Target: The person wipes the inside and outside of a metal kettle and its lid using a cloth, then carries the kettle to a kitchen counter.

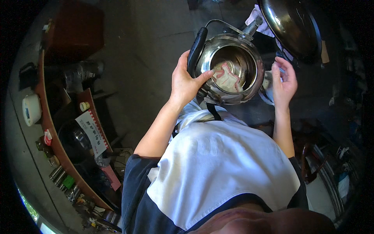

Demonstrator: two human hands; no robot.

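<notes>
A stainless steel kettle is tilted above my lap, its lidless round mouth turned up towards me. Inside it lies a crumpled white cloth with pinkish-red edging. My left hand grips the kettle's left side, thumb over the rim, fingers behind by the black handle grip. The spout points to the upper right. Just right of the kettle, my right hand is raised with curled fingers, thumb apart from them. I see nothing held in it, though its palm side is partly hidden.
A large shiny round metal vessel stands at upper right beside a pale lilac cloth. Along the left runs a brown wooden shelf edge, with a sheet bearing writing and a white container nearby. A chair-like frame stands at lower right.
</notes>
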